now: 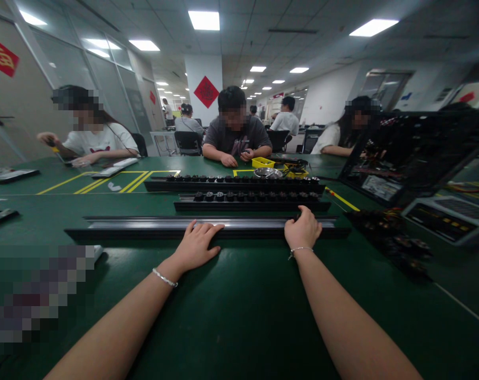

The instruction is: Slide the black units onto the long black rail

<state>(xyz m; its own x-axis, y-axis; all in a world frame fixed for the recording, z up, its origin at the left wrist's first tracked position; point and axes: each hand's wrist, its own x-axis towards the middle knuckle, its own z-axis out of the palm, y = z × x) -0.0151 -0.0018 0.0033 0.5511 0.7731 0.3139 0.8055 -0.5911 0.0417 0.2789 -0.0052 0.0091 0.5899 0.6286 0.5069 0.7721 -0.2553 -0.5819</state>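
Note:
A long black track rail (124, 231) with a shiny metal channel lies crosswise on the green table in front of me. My left hand (197, 245) rests on its near edge, fingers outstretched and thumb apart. Over the right part of the same rail, my right hand (302, 230) is closed, fingers curled. A bit of something dark shows at its fingertips, too hidden to name. Just beyond lies a shorter black rail (255, 206) carrying a row of small round black parts (240, 196). Behind that, another black rail (223, 187) holds a similar row.
To the right stand an open black computer case (376, 158), a grey boxy unit (453, 219) and a pile of dark parts (401, 245). Yellow trays (263, 162) and a round metal dish (268, 173) sit farther back. Several people are seated around, one (237, 132) directly opposite.

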